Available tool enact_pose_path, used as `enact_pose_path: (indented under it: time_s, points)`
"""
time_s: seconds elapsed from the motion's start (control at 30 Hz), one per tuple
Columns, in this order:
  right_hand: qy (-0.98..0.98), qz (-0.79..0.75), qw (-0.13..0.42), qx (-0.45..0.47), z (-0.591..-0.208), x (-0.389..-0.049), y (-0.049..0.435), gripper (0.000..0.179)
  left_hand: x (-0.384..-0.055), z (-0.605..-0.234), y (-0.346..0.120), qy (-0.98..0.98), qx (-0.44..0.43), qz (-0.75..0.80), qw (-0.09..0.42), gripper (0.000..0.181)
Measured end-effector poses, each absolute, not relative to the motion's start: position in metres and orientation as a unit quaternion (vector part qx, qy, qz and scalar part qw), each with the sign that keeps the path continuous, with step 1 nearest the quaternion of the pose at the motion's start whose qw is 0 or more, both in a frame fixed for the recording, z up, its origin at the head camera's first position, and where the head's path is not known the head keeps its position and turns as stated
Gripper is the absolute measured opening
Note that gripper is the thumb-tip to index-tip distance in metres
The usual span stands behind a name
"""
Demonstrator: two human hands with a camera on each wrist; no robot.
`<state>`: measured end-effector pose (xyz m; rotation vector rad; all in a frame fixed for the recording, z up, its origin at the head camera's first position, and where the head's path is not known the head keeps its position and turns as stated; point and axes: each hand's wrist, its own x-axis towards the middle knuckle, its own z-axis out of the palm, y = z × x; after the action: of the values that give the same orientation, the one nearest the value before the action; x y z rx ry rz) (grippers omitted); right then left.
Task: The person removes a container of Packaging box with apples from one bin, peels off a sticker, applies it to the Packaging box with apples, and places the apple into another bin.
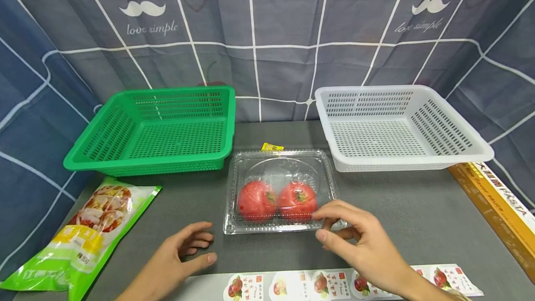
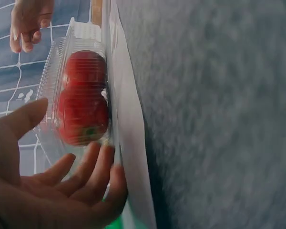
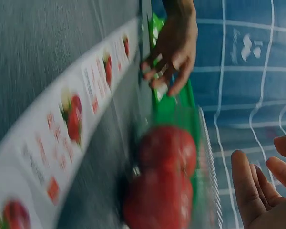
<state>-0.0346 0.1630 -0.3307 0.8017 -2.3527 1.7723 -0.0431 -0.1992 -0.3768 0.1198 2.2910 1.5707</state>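
A clear plastic clamshell container (image 1: 231, 175), its lid down, holds two red tomatoes (image 1: 257, 201) side by side. My left hand (image 1: 173, 257) hovers left of the container's front corner, fingers loosely bent and thumb spread, with nothing in it. At the front right corner is my right hand (image 1: 365, 240); its thumb and bent fingers stay apart, and its fingertips overlap the lid's edge in the head view. The right wrist view shows this hand (image 3: 267, 191) without anything between thumb and fingers. A strip of apple-printed stickers (image 1: 269, 287) lies in front, partly hidden under the right forearm.
Behind the container stand a green basket (image 1: 167, 164) on the left and a white basket (image 1: 414, 164) on the right. A green food bag (image 1: 89, 233) lies far left, a pasta box (image 1: 497, 208) far right. A small yellow packet (image 1: 272, 147) sits behind the container. Curtains surround the table.
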Motion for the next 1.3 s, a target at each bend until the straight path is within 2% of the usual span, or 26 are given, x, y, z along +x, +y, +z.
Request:
enact_pose_path:
  time_s: [0.13,0.53,0.7,0.77,0.93,1.0,1.17,1.3]
  points:
    - [-0.751,0.591,0.011,0.294,-0.342,-0.03,0.147,0.03,-0.042,-0.381,-0.202,0.781,0.081,0.584,0.205,0.065]
    - [-0.705,0.615,-0.102,0.338,-0.365,-0.03,0.111,0.019,-0.038,-0.389,-0.209,0.745,0.144,0.593,0.27,0.057]
    - [-0.706,0.6,-0.161,0.341,-0.372,-0.031,0.094,0.022,-0.035,-0.394,-0.211,0.763,0.178,0.571,0.244,0.053]
    - [-0.711,0.589,-0.185,0.335,-0.373,-0.033,0.088,0.025,-0.034,-0.397,-0.212,0.78,0.209,0.55,0.212,0.051]
    - [-0.711,0.577,-0.24,0.323,-0.375,-0.035,0.077,0.032,-0.029,-0.406,-0.218,0.833,0.301,0.456,0.091,0.05]
    - [-0.715,0.567,-0.243,0.33,-0.377,-0.035,0.074,0.034,-0.028,-0.407,-0.219,0.85,0.296,0.424,0.102,0.051]
    - [-0.719,0.559,-0.242,0.335,-0.383,-0.035,0.072,0.036,-0.029,-0.407,-0.219,0.87,0.263,0.372,0.188,0.05]
    - [-0.712,0.568,-0.258,0.322,-0.384,-0.035,0.073,0.037,-0.03,-0.407,-0.215,0.872,0.3,0.354,0.156,0.045]
